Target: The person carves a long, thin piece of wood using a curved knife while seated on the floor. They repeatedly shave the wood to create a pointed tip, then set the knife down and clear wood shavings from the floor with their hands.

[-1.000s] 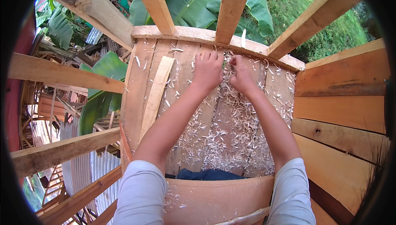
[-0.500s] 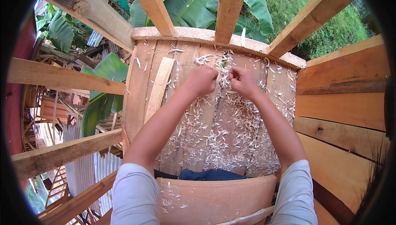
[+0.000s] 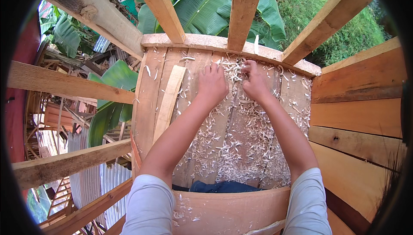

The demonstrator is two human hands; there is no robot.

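Curled wood shavings point(image 3: 241, 149) lie scattered over the plank floor point(image 3: 195, 140). Toward the far edge, my left hand point(image 3: 213, 84) rests palm down with its fingers stretched forward beside a small heap of shavings point(image 3: 232, 69). My right hand point(image 3: 255, 82) is on the other side of that heap, its fingers bent toward it and apart from the thumb. Nothing shows in either hand, though the undersides are hidden. A pale wooden strip point(image 3: 170, 101) lies on the planks left of my left forearm.
Upright wooden posts point(image 3: 246, 11) and a raised edge board point(image 3: 206, 41) bound the far side. A plank wall point(image 3: 355, 119) stands at the right. Close to me is a curved-looking board point(image 3: 228, 211), with dark blue cloth point(image 3: 223, 187) behind it. Banana leaves point(image 3: 202, 9) hang outside.
Both hands have gone from closed fists to fingers extended or partly bent around the shavings. The whole view has shifted slightly.
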